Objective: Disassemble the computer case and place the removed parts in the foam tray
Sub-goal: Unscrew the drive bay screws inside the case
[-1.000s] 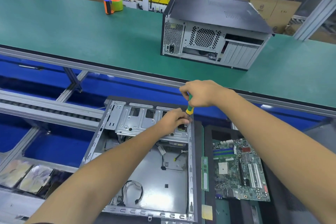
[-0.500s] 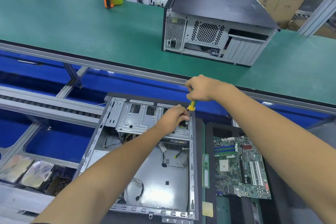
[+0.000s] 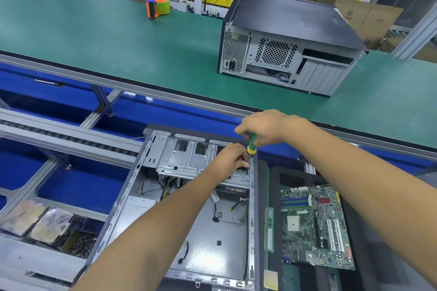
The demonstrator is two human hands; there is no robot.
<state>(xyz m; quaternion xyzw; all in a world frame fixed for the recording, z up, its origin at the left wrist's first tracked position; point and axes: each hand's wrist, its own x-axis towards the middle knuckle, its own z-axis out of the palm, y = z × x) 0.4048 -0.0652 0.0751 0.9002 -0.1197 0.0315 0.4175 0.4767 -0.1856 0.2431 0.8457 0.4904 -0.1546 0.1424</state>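
**Screwdriver at top right corner of open case**

Head view: open computer case (image 3: 208, 238) lies flat in front of the person, side panel off, bare metal floor and a few loose cables showing inside. Right hand (image 3: 262, 131) is curled round a green and yellow screwdriver (image 3: 252, 144), held upright with its lower end at the case's far right corner; the tip is hidden behind the left hand. Left hand (image 3: 230, 157) rests on the metal drive bracket (image 3: 189, 160) at the far end of the case, fingers bent down at the corner just beside the screwdriver; cannot tell if they pinch anything. Right of the case, a black foam tray (image 3: 275, 196) holds a green motherboard (image 3: 314, 227), with a memory stick (image 3: 269, 229) lying along the tray's left edge. On the green desk (image 3: 118, 45) beyond: 1 closed computer case (image 3: 288, 42) showing its rear panel, and an orange tape dispenser (image 3: 158, 6) well apart to its left.
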